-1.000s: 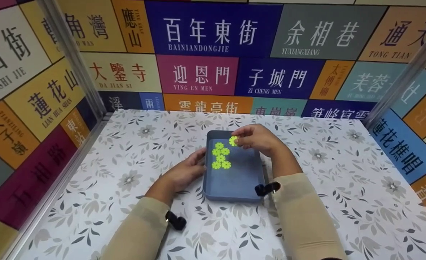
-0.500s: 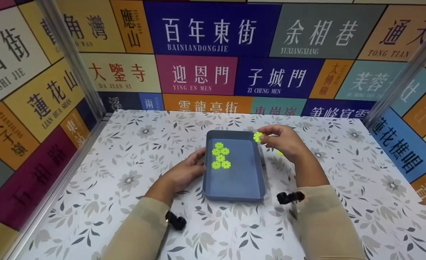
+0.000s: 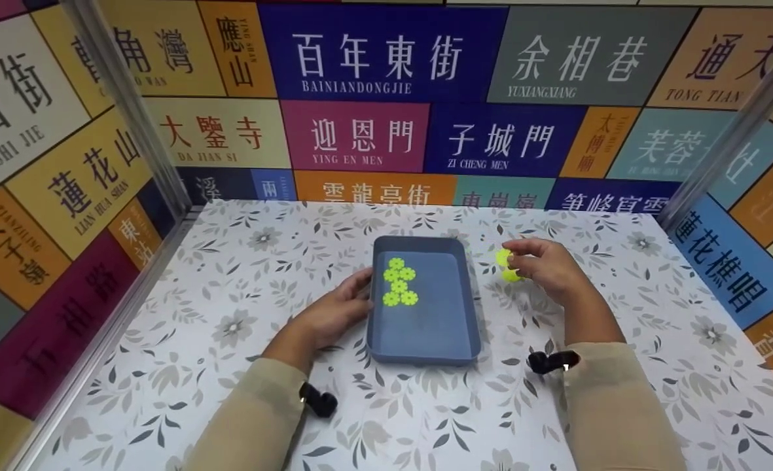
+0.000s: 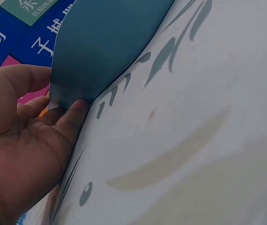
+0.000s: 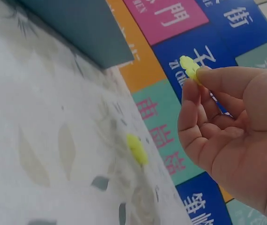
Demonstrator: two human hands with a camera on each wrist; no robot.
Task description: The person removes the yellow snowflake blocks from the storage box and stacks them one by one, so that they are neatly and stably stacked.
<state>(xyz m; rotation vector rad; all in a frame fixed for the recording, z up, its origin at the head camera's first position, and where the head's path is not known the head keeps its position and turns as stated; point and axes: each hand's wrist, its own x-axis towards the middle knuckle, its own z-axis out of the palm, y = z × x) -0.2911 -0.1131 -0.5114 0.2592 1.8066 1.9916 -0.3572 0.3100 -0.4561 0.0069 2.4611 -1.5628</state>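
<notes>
Yellow flower piece point(image 3: 503, 258) is right of the tray point(image 3: 435, 327), pinched at its edge by the right hand point(image 3: 550, 268), probably to leave its face uncovered; a loose piece point(image 3: 511, 275) lies nearby on the table point(image 3: 425, 412). The left hand point(image 3: 330, 314), fingers relaxed, touches the tray's left side, seemingly steadying it.

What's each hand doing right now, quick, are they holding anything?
Left hand: open, touching the side of the blue-grey tray, not gripping it.
Right hand: closed, pinching a yellow-green flower piece.

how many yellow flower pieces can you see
8 visible: six yellow flower pieces in the tray, one pinched in the right hand, one on the table; more may be hidden.
</notes>
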